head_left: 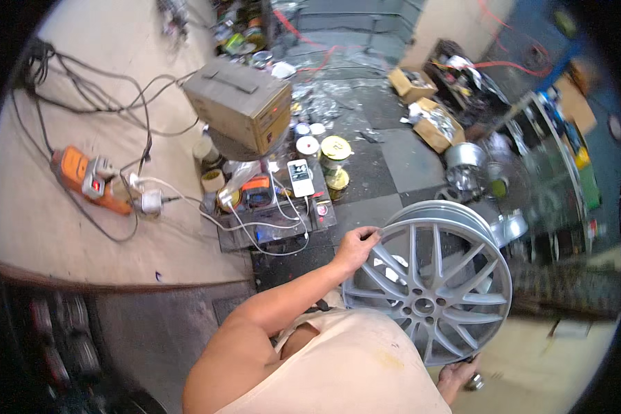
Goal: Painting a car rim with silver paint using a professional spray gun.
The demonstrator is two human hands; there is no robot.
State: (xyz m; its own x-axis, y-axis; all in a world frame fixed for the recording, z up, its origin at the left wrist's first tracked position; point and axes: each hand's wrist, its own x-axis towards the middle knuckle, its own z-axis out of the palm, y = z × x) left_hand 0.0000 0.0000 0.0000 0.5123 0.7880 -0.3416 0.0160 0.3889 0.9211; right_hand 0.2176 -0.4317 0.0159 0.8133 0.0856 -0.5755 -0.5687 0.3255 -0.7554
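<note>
A grey alloy wheel rim (424,303) with several paired spokes is held upright in front of me, slightly to the right. Its outer face is toward me, showing the round centre bore and the bolt holes. My left hand (356,248) grips the rim's upper left edge, fingers wrapped over the lip. At the lower right edge, my right hand (457,376) is closed around the lip; part of it is hidden by my shirt and the wheel. A small shiny round metal piece (474,382) shows beside the right hand.
On the left, a power strip (93,181) with cables hangs on a pale panel. A dusty box (239,103), a white phone (301,178) and paint cans (335,148) crowd a low stand. Another wheel (465,165), cardboard boxes (435,125) and a metal shelf (552,179) stand at right.
</note>
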